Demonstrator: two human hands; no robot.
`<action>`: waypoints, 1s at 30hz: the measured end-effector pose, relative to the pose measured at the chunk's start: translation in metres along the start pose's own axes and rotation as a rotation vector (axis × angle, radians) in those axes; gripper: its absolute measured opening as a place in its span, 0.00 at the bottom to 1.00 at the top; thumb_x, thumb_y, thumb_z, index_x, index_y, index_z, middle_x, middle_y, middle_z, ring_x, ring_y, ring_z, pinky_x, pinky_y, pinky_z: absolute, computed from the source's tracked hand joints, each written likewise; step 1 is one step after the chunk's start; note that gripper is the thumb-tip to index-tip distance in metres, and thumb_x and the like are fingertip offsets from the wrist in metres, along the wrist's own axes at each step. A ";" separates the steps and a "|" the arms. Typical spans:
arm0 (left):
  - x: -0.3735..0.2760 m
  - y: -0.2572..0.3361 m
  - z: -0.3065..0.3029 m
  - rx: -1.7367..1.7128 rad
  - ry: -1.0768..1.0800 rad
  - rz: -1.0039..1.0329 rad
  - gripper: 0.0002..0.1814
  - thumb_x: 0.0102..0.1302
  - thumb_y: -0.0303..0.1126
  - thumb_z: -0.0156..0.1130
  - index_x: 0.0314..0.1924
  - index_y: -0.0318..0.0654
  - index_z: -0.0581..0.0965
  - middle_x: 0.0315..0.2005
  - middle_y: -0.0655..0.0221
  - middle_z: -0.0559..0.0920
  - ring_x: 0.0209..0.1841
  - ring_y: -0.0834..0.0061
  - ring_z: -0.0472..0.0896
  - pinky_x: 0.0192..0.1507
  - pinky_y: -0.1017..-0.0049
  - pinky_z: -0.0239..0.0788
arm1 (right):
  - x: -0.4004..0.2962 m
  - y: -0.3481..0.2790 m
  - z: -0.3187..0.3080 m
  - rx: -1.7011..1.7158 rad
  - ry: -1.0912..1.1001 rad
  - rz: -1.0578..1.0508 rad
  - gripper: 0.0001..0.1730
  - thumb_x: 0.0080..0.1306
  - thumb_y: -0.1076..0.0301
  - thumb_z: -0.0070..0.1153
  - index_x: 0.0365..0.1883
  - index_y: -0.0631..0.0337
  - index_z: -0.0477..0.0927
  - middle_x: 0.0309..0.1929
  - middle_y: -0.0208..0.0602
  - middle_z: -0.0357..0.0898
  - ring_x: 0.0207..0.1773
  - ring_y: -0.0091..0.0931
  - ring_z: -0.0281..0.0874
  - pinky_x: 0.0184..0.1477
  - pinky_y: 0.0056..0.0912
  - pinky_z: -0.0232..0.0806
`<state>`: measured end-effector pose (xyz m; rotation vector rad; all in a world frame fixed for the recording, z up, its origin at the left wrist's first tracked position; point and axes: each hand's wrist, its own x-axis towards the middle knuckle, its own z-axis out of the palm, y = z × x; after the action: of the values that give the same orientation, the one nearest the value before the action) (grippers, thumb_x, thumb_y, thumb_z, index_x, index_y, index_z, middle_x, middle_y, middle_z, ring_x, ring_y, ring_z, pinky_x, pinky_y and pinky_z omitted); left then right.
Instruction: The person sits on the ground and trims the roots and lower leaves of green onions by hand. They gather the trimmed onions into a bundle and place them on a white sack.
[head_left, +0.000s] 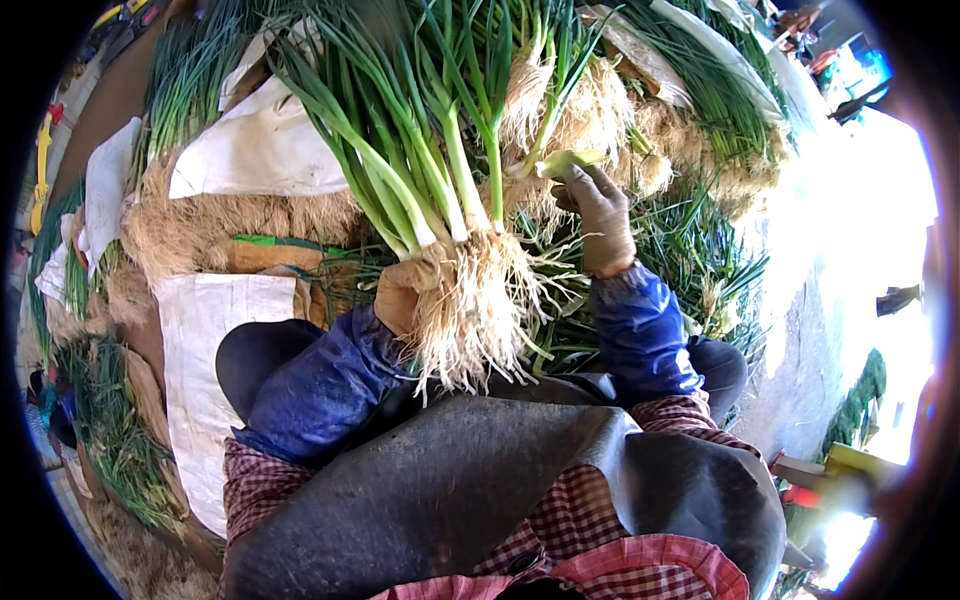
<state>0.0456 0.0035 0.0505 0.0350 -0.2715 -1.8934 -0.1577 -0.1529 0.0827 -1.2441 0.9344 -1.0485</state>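
My left hand (399, 294) is closed around the base of a bunch of spring onions (439, 199), above my lap. Its pale, stringy roots (472, 315) hang toward me, and the green leaves point away. Part of the left hand is hidden behind the roots. To the right of the bunch, my gloved right hand (598, 214) is raised, pinching a pale green strip of onion leaf (571, 161) between thumb and fingers. Beyond that hand lie more spring onions with their root ends (592, 105) facing me.
Loose leaf trimmings (701, 255) cover the ground beneath and right of my right hand. White sheets (259, 146) lie over rooted onion bundles at left. Another white sheet (217, 360) is beside my left knee. A dark apron (420, 480) covers my lap. Further bundles (712, 90) lie at upper right.
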 end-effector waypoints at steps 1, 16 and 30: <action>0.000 -0.001 -0.005 -0.021 0.070 0.047 0.34 0.46 0.34 0.59 0.56 0.26 0.72 0.54 0.49 0.77 0.56 0.58 0.77 0.59 0.58 0.71 | 0.012 0.009 -0.002 -0.009 0.045 -0.006 0.21 0.71 0.56 0.55 0.54 0.61 0.79 0.42 0.33 0.84 0.39 0.21 0.80 0.44 0.25 0.72; 0.001 0.019 0.001 0.032 0.280 0.221 0.42 0.47 0.37 0.62 0.66 0.32 0.65 0.57 0.53 0.75 0.59 0.58 0.74 0.66 0.59 0.63 | 0.022 -0.021 0.020 0.050 -0.153 0.100 0.12 0.68 0.66 0.59 0.42 0.68 0.80 0.30 0.35 0.83 0.30 0.21 0.79 0.33 0.22 0.71; 0.006 0.001 0.025 0.012 0.142 0.054 0.45 0.43 0.33 0.63 0.67 0.34 0.65 0.58 0.53 0.75 0.60 0.55 0.74 0.66 0.54 0.65 | 0.012 -0.011 0.034 0.251 -0.227 0.178 0.18 0.69 0.64 0.57 0.51 0.66 0.76 0.38 0.34 0.83 0.35 0.22 0.79 0.37 0.24 0.72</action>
<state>0.0409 0.0016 0.0760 0.1679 -0.1855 -1.8264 -0.1235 -0.1556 0.0971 -1.0268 0.7010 -0.8354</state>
